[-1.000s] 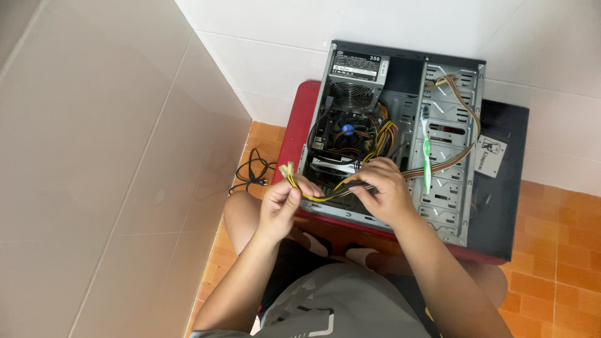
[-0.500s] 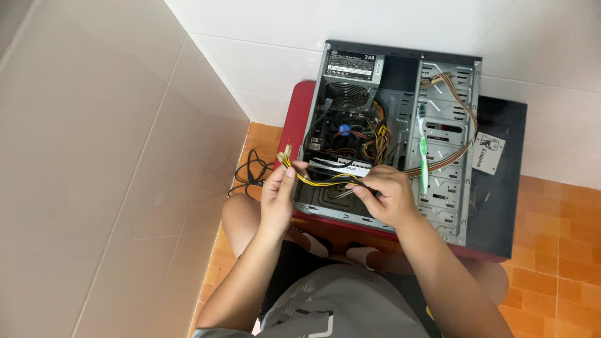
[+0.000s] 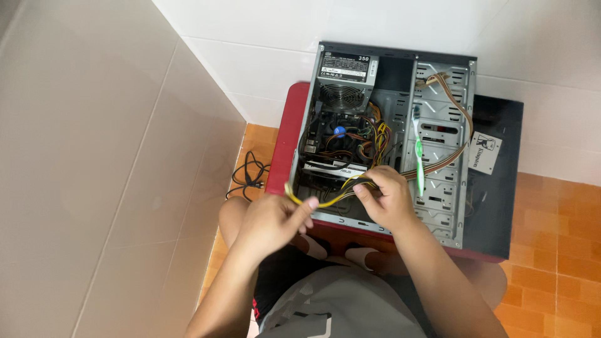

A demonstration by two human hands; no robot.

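An open desktop computer case [image 3: 438, 206] lies on its side on a red stool [image 3: 285, 141], its inside facing up. A bundle of yellow and black power cables [image 3: 328, 199] runs out of the case toward me. My left hand [image 3: 272, 219] pinches the free end of this bundle at the case's near left corner. My right hand [image 3: 385, 199] grips the same bundle further along, over the case's near edge. A power supply with a round fan [image 3: 341, 94] sits at the case's far end, and a green toothbrush [image 3: 418, 153] lies on the drive cage.
A flat ribbon cable [image 3: 460, 119] loops across the drive cage. The black side panel [image 3: 501, 188] lies under the case on the right. A black cord [image 3: 250, 175] is coiled on the orange floor tiles by the beige wall. White tiled wall stands behind.
My left hand has drawn the cable end down and toward me, away from the case. My right hand has slid slightly left along the bundle.
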